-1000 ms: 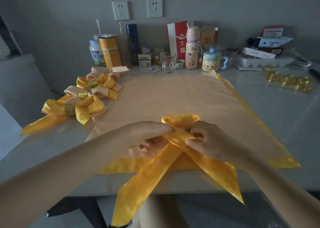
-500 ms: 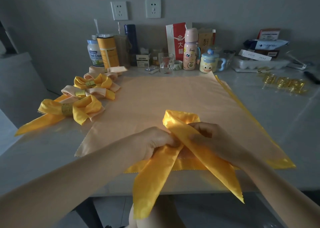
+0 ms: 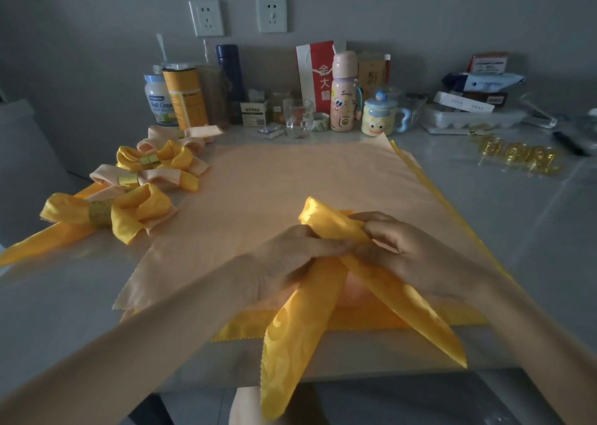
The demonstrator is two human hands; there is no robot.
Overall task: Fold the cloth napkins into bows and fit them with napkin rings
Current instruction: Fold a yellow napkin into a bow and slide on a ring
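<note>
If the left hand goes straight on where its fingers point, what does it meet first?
Probably the right hand, close beyond the yellow napkin that the left hand holds; depth is unclear.

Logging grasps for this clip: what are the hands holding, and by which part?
The yellow napkin, at the crossing below its loop: left hand and right hand both pinch it there.

A grey counter (image 3: 533, 230) carried spread cloths (image 3: 290, 182) at its middle. Finished bows (image 3: 106, 213) lay left of them, gold rings (image 3: 520, 158) right, and bottles (image 3: 184, 98) lined the wall.
</note>
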